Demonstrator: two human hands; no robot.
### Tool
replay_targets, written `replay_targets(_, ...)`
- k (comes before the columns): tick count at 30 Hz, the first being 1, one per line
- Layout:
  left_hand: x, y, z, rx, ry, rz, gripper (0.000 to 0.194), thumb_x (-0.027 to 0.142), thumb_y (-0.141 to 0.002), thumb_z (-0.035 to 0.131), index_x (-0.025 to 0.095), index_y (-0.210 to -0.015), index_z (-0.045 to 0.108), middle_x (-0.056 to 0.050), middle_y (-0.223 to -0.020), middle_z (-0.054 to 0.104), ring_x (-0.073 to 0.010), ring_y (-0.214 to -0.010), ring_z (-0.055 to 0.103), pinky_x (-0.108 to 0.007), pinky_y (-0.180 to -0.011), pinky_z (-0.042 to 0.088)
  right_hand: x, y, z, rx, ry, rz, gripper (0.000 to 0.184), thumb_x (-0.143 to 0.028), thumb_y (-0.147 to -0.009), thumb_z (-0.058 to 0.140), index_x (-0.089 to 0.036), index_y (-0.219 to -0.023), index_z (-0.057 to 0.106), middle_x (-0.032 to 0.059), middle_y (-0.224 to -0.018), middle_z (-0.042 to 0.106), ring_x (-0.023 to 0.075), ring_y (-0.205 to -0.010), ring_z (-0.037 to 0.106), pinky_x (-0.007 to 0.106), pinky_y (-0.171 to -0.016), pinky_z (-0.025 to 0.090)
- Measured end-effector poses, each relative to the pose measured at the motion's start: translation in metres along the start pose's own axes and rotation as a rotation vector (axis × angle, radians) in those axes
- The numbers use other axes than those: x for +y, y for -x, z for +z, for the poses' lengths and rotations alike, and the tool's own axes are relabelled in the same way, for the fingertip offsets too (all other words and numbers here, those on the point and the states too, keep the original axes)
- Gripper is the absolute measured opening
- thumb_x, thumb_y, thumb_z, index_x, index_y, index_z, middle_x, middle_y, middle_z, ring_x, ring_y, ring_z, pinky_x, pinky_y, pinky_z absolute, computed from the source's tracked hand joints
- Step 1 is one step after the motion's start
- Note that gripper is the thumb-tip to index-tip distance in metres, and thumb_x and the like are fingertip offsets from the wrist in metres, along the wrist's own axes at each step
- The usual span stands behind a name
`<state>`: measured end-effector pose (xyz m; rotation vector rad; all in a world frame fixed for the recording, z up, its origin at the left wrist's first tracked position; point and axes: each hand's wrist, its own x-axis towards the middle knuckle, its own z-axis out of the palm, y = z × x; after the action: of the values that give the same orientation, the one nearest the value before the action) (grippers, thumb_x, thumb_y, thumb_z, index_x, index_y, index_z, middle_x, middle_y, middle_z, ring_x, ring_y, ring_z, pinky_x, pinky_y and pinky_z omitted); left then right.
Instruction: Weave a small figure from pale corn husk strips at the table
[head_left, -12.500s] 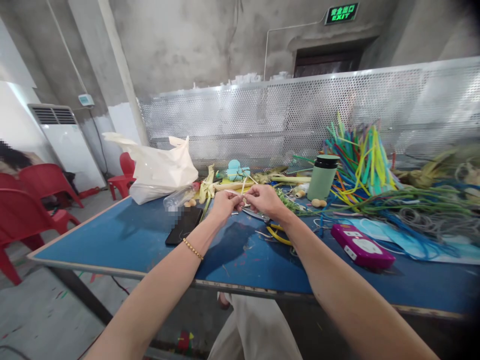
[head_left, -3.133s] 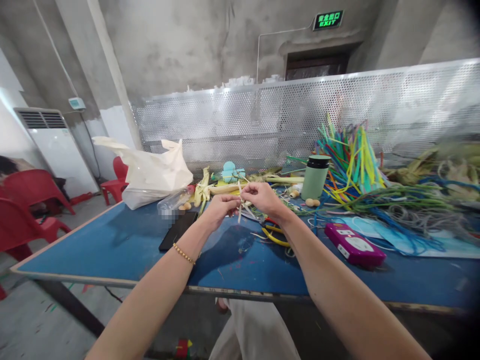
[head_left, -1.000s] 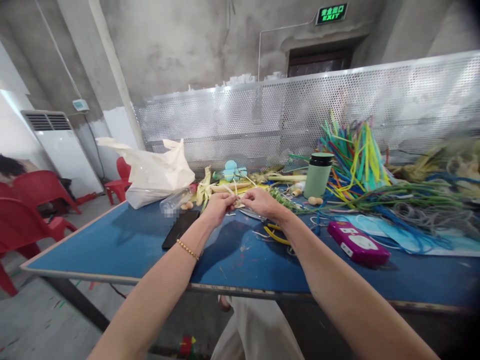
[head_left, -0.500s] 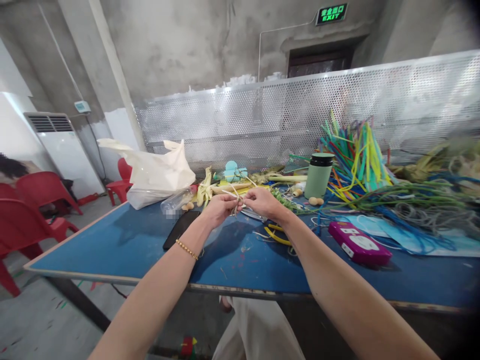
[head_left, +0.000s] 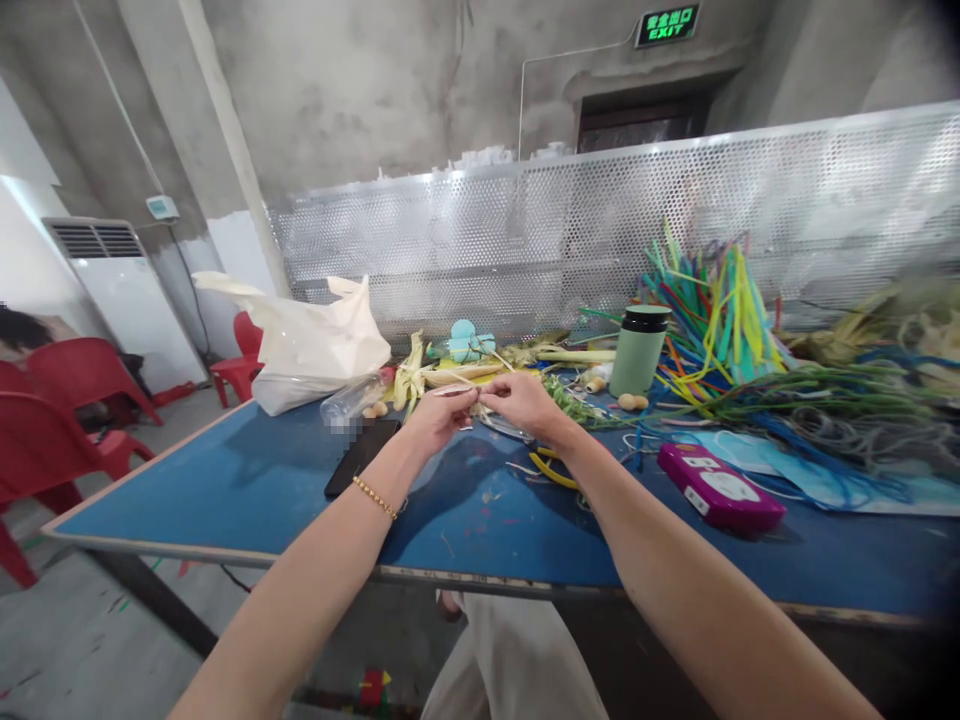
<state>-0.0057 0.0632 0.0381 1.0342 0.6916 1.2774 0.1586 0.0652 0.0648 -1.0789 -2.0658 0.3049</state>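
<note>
Above the blue table [head_left: 262, 500], my two hands meet at the fingertips. My left hand [head_left: 439, 418], with a gold bead bracelet [head_left: 375, 497] at its wrist, is closed in a pinch on a thin pale plant-fibre strip [head_left: 459, 377]. Pinching the same small piece from the other side is my right hand [head_left: 525, 402]; the fingers hide most of it. Pale dried husks [head_left: 412, 375] lie just behind the hands. Below my right hand is a pair of yellow-handled pliers [head_left: 551, 468]. A dark phone [head_left: 360, 460] rests beside my left forearm.
A white plastic bag [head_left: 322, 335] and a clear bottle [head_left: 349, 403] stand at left. To the right are a green canister [head_left: 639, 352], a purple box [head_left: 720, 487], colourful strips [head_left: 731, 320] and green stems [head_left: 810, 390]. Red chairs [head_left: 90, 385] stand beyond the table's left edge.
My fingertips have drawn closer together around the strip, and less of it shows below them. The left fingers now lie flatter. Objects on the table stay where they were.
</note>
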Motion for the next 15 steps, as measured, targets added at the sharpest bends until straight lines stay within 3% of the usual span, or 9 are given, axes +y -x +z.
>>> replay_targets(6,-0.002,-0.002,0.001,-0.019,-0.033,0.008,0.025,0.024,-0.059,0.088,0.012,-0.073,0.071,-0.003,-0.066,0.064,-0.0107,-0.059,0.054,-0.026,-0.057,0.041,-0.003,0.002,0.001,-0.031,-0.043,0.046,0.025,-0.029,-0.075,0.056,-0.012,-0.062,0.069,0.0014,-0.055,0.06,0.0117,-0.056,0.049,0.023,-0.054,0.032)
replay_targets(10,-0.003,-0.003,0.001,-0.036,-0.132,0.043,0.024,0.026,-0.062,0.086,0.01,-0.068,0.069,-0.003,-0.06,0.061,-0.0107,-0.056,0.053,-0.026,-0.058,0.039,-0.006,0.0,-0.003,0.034,0.034,0.092,0.017,-0.024,-0.071,0.059,-0.013,-0.061,0.067,0.0019,-0.058,0.061,0.0122,-0.057,0.051,0.024,-0.054,0.033)
replay_targets(15,-0.002,-0.002,0.0,-0.022,-0.206,0.121,0.025,0.027,-0.062,0.083,0.01,-0.062,0.065,-0.002,-0.056,0.057,-0.0097,-0.053,0.049,-0.026,-0.056,0.035,-0.003,-0.002,-0.01,0.037,0.044,0.043,0.02,-0.026,-0.073,0.061,-0.014,-0.057,0.065,0.0004,-0.055,0.057,0.011,-0.054,0.047,0.025,-0.054,0.03)
